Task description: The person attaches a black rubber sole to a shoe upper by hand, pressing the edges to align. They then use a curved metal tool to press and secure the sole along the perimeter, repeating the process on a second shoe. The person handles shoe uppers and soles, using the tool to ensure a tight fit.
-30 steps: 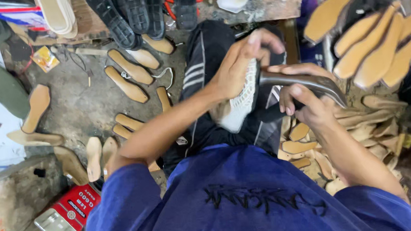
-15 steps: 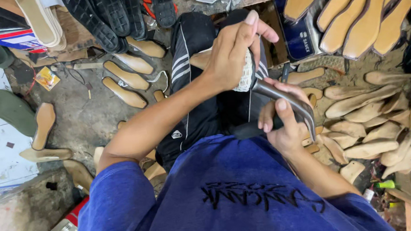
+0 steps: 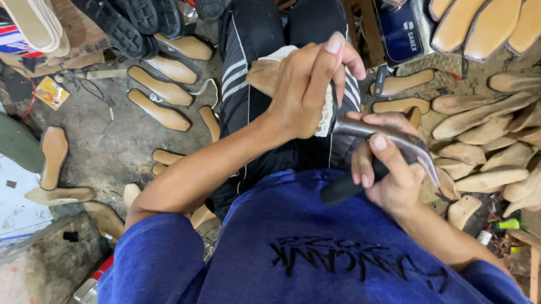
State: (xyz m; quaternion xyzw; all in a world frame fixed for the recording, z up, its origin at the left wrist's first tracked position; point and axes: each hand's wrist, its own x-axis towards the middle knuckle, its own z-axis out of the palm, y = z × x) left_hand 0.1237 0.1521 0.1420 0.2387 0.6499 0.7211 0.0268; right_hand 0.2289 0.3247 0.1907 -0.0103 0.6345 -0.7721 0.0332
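Since the earlier pictures the view has come closer and shifted, and the left hand (image 3: 307,94) now sits a little lower over the lap, while the right hand (image 3: 389,173) has come up nearer to it. The left hand is closed around a pale shoe insole (image 3: 266,75) with a white edge; the fingers are curled over it, the index finger is stretched upward, and only the tan end and a part of the white rim show past the hand. The insole rests above the black trousers with white stripes (image 3: 247,60), between the knees. The right hand is wrapped around the black handle of a curved knife (image 3: 399,142); the thumb is pressed on the back of the grey metal blade, and the other fingers are folded under the handle. The blade runs from just under the left hand out to the right and bends down at its tip. It meets the white edge of the insole, but I cannot tell if it really cuts there, because the left hand covers this place.

On the floor at the left lie several tan insoles (image 3: 159,84), and at the right a heap of similar soles (image 3: 498,140). Black shoe soles (image 3: 134,17) lie at the top. The person wears a blue shirt (image 3: 301,261).
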